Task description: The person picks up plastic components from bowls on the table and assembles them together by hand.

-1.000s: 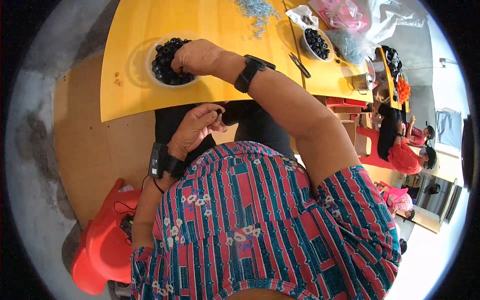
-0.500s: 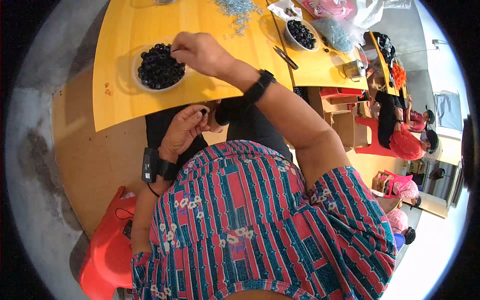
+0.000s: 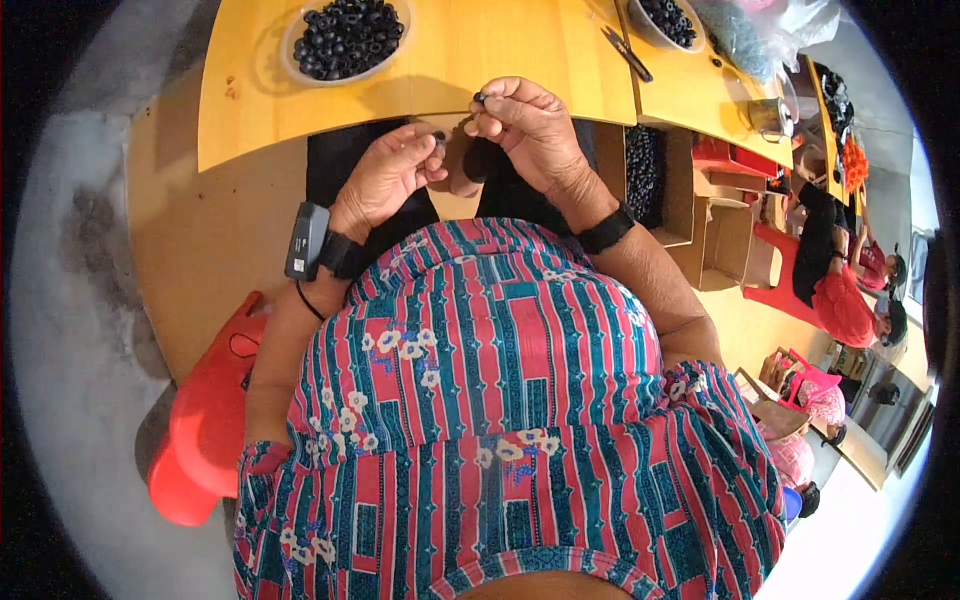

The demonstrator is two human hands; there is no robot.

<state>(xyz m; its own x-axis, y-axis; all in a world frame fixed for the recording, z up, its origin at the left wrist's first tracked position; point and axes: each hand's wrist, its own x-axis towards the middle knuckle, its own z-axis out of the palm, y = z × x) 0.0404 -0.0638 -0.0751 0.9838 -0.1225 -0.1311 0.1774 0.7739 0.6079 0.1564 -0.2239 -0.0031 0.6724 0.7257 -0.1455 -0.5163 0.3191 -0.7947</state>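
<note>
My left hand (image 3: 390, 172) is just below the table's near edge, its thumb and finger pinching a small black ring-like piece (image 3: 439, 137). To its right and slightly higher, my right hand (image 3: 532, 132) pinches another small black piece (image 3: 480, 98) at its fingertips. The two pieces are apart. Beyond my hands, a clear plastic bowl (image 3: 291, 52) on the yellow table (image 3: 490, 45) holds many black ring-like pieces (image 3: 348, 38). Finer detail of the held pieces is too small to make out.
Small pliers-like cutters (image 3: 628, 54) lie right of the bowl. Farther right are a second bowl of black pieces (image 3: 672, 20), plastic bags (image 3: 745, 35) and a metal cup (image 3: 768, 118). Below stands a cardboard box (image 3: 675, 225). A red chair (image 3: 205, 430) is at my left; people (image 3: 845, 305) sit at right.
My right hand has come from the bowl down and right toward my left hand, now with a black piece in its fingertips. The whole view has shifted.
</note>
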